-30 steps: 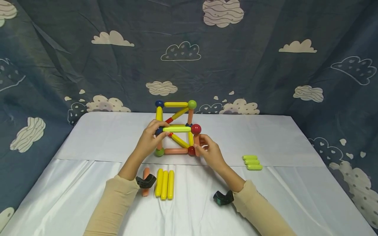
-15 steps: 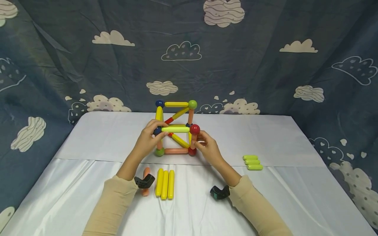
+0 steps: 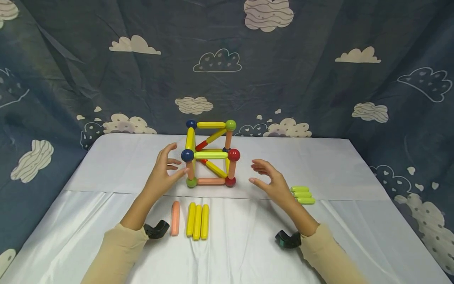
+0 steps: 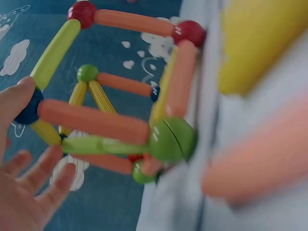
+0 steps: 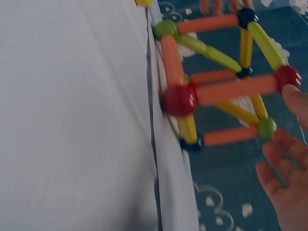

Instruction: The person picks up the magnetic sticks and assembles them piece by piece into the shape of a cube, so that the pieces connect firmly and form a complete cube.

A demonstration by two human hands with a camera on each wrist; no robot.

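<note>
A box-shaped frame of coloured rods and balls stands on the white table. Its upper front rod (image 3: 211,156) is lime and joins a dark blue ball (image 3: 187,155) to a red ball (image 3: 233,154). Orange uprights run down to a green ball (image 3: 191,182) and a lower red ball (image 3: 230,181). My left hand (image 3: 159,175) is beside the frame's left side, fingers spread, holding nothing; whether its thumb touches the frame, I cannot tell. To the right, apart from the frame, my right hand (image 3: 274,185) hovers with relaxed fingers and nothing in it.
Closer to me lie a loose orange rod (image 3: 175,218) and three yellow rods (image 3: 197,221) side by side. Three short lime rods (image 3: 302,195) rest right of my right hand. A dark cloud-print cloth (image 3: 301,86) hangs behind the table.
Both hands have let go of the frame and drawn apart, the left to the left and the right to the right. The dark blue ball and right upright now show fully.
</note>
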